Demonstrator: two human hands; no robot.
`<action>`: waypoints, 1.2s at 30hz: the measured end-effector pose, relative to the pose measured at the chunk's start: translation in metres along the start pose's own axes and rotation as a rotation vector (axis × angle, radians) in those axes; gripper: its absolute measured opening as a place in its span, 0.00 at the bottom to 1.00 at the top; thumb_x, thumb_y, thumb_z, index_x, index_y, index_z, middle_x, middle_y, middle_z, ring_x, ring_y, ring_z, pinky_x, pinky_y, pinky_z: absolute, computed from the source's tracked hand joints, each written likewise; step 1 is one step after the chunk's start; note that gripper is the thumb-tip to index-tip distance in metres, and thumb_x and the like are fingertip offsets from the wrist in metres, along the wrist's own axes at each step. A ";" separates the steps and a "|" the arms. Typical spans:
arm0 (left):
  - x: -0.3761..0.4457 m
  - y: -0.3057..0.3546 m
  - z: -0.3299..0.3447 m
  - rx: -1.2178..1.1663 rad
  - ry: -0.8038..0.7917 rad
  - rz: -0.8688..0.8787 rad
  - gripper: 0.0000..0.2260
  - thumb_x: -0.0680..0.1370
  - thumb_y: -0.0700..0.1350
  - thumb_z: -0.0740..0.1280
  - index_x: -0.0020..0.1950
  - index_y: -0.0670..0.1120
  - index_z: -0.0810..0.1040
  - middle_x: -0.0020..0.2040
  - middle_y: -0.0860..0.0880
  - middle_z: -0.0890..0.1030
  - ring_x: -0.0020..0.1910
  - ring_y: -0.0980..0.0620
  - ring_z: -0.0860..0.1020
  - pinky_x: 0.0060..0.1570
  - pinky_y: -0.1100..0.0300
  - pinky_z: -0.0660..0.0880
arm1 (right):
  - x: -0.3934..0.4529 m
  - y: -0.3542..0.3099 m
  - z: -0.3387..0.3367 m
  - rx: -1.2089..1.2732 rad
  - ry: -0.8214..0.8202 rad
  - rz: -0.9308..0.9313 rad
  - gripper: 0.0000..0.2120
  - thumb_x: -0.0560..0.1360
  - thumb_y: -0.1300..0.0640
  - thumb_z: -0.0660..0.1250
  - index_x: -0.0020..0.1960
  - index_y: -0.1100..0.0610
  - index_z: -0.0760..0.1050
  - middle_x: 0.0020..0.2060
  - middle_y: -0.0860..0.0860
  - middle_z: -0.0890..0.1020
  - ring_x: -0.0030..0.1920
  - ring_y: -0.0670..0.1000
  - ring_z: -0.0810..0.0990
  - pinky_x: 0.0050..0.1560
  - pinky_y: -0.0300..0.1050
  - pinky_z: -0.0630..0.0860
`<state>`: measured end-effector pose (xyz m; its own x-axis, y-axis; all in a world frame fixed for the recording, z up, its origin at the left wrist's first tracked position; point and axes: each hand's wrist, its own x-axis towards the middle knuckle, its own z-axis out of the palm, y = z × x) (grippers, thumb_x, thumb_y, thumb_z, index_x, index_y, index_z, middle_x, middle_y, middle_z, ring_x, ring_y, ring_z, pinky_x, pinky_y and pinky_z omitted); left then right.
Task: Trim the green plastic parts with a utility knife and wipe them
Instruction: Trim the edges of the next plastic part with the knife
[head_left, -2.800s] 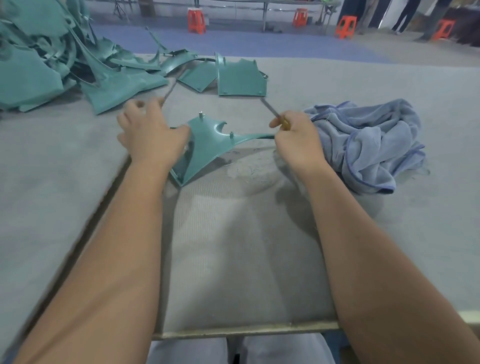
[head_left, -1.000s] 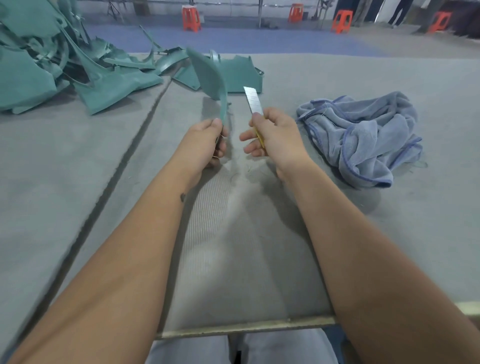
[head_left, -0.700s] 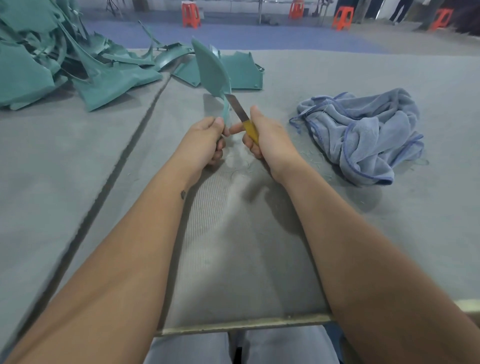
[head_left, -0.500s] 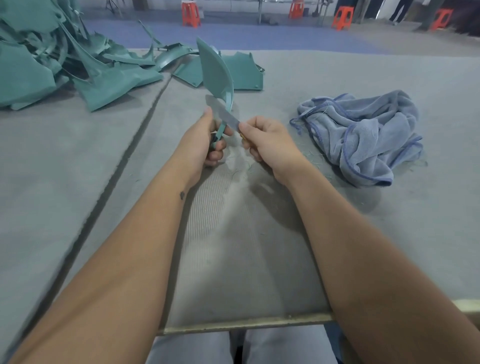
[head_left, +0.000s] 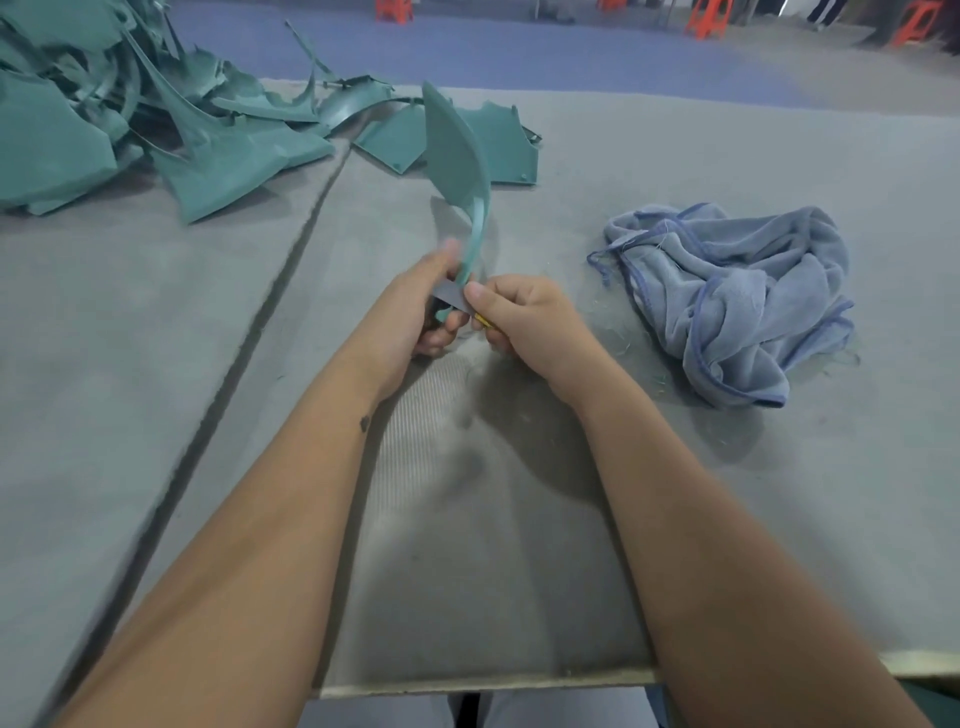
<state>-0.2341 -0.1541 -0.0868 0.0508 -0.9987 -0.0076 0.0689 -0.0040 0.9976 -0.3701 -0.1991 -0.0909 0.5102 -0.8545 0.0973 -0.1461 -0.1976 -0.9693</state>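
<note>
- Green part (head_left: 454, 156) held upright above the grey mat (head_left: 467, 519), left hand (head_left: 415, 312) gripping its narrow lower end.
- Right hand (head_left: 524, 322) grips knife (head_left: 457, 300), blade against that end: trimming step.
- Next, likely: a controlled stroke clear of the fingers; wiping undone.
- Blue cloth (head_left: 727, 291) right of the part, pile of parts (head_left: 130, 119) far left.

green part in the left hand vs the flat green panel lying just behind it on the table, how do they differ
The held part stands upright, gripped by the left hand; the flat panel lies untouched on the table. The held part tapers to a narrow curved stem; the panel is broad and angular. Both are the same teal-green plastic.
</note>
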 end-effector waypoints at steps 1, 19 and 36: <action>0.000 0.000 -0.001 0.011 -0.022 0.014 0.13 0.78 0.54 0.61 0.37 0.49 0.71 0.27 0.52 0.69 0.23 0.56 0.59 0.23 0.64 0.53 | 0.001 0.001 -0.001 0.007 0.006 -0.002 0.16 0.80 0.55 0.63 0.34 0.58 0.72 0.23 0.50 0.68 0.25 0.46 0.63 0.26 0.36 0.60; 0.000 -0.004 0.004 -0.009 0.028 0.029 0.08 0.78 0.36 0.66 0.57 0.41 0.78 0.27 0.55 0.65 0.24 0.59 0.59 0.25 0.63 0.55 | 0.004 0.001 -0.007 0.127 0.063 0.017 0.16 0.81 0.60 0.61 0.35 0.59 0.74 0.18 0.42 0.67 0.20 0.40 0.64 0.24 0.29 0.60; -0.009 0.007 0.009 0.009 0.017 0.092 0.12 0.78 0.39 0.68 0.39 0.48 0.67 0.29 0.52 0.68 0.25 0.58 0.60 0.22 0.68 0.57 | -0.008 -0.006 -0.008 0.226 -0.026 0.045 0.17 0.80 0.59 0.61 0.32 0.57 0.70 0.20 0.45 0.66 0.21 0.41 0.59 0.21 0.31 0.56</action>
<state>-0.2428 -0.1452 -0.0793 0.0730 -0.9939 0.0832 0.0545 0.0872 0.9947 -0.3801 -0.1945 -0.0840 0.5299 -0.8466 0.0497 0.0228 -0.0444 -0.9988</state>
